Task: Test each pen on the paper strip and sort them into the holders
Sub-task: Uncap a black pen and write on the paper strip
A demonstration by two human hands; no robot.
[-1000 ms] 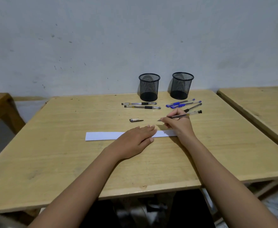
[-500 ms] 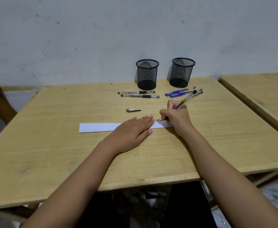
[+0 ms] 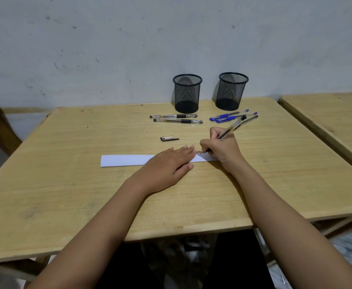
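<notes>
Left hand [image 3: 168, 165]: bare, nails [image 3: 191, 166] short, pale-tipped. Right hand [image 3: 221, 149]: bare, knuckles rounded, wrist slim. Forearms [image 3: 100, 226]: bare along whole visible length, smooth, slender, looking broader past near edge of counter [image 3: 87, 195].

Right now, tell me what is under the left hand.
The left hand lies flat on the white paper strip, which rests on the table. The strip shows on either side; the part beneath the fingers, and any marks there, is covered.
</notes>
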